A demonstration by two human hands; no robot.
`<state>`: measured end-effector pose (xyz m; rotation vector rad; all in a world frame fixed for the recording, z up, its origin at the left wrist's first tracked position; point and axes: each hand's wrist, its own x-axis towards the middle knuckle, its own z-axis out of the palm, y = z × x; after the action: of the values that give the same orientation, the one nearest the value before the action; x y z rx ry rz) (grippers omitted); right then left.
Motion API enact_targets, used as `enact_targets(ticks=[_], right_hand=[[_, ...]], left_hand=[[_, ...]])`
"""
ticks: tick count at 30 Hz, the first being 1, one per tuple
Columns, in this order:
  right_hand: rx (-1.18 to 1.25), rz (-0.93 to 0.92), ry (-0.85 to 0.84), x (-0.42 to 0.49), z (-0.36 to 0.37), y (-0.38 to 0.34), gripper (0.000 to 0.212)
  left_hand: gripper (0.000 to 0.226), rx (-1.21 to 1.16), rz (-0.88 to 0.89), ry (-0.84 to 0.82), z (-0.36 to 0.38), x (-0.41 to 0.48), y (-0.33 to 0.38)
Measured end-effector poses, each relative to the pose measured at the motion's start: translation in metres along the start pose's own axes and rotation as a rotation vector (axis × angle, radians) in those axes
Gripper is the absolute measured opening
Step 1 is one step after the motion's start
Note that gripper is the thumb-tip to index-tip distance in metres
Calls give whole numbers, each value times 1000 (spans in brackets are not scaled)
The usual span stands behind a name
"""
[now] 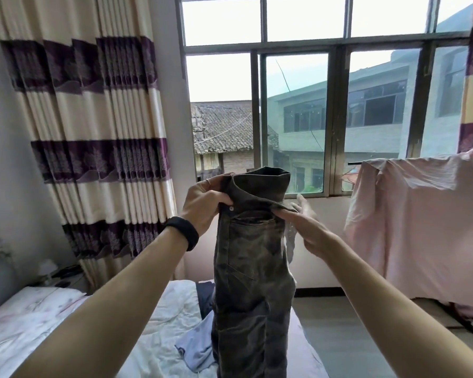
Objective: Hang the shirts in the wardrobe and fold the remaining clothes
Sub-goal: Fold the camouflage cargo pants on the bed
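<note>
Jeans (253, 268) held above bed (153, 336); open floor (352, 336) to the right.
Left hand (205, 200) pinches waistband (257, 181); right hand (306, 230) blurred, cannot tell grip; hems cut off.

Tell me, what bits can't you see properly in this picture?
Head view:
Right hand: blurred by motion; its grip on the trousers is unclear.
Leg ends of the trousers: cut off by the bottom edge.
Blue clothes on the bed: partly hidden behind the trousers.
</note>
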<state>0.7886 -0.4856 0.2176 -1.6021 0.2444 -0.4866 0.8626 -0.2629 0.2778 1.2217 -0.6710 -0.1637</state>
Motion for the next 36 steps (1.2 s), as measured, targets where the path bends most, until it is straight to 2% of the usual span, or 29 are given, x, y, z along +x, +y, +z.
enact_targets(ticks=[1, 4, 6, 8, 10, 11, 12, 14, 15, 19, 21, 25, 28, 33, 36], right_hand=[[32, -35, -12, 1, 2, -5, 122], [13, -138, -50, -2, 6, -23, 65], [20, -196, -86, -4, 8, -42, 50], [205, -238, -89, -4, 11, -59, 61], [452, -217, -49, -9, 18, -66, 93], [495, -169, -24, -15, 24, -66, 104], [483, -97, -51, -23, 31, -63, 101], [460, -5, -170, -43, 51, -63, 60], [482, 20, -194, -50, 59, -64, 51], [382, -129, -182, -76, 78, -87, 57], [269, -174, -163, -88, 85, -96, 60], [-63, -274, 93, -110, 105, -110, 45], [-229, -306, 228, -125, 116, -118, 48], [-349, -221, 187, -139, 121, -146, 56], [-334, -148, 91, -147, 119, -159, 48]], left_hand=[[51, 0, 5, 3, -3, -3, 5], [53, -38, 27, 58, -13, -8, 19], [52, -69, 34, 73, -19, -11, 32], [53, -74, 46, 61, -23, -14, 49], [54, -71, 66, 40, -25, -17, 66], [54, -65, 77, 26, -26, -21, 75], [53, -51, 83, 19, -25, -22, 80], [52, -5, 79, 11, -25, -30, 89], [51, 13, 72, 2, -24, -35, 91], [45, 80, 96, 32, -40, -56, 104], [41, 212, 129, 65, -53, -65, 107], [40, 473, 194, 140, -75, -91, 108], [42, 553, 208, 210, -85, -102, 115], [36, 538, 162, 275, -87, -114, 131], [38, 543, 129, 278, -86, -122, 144]])
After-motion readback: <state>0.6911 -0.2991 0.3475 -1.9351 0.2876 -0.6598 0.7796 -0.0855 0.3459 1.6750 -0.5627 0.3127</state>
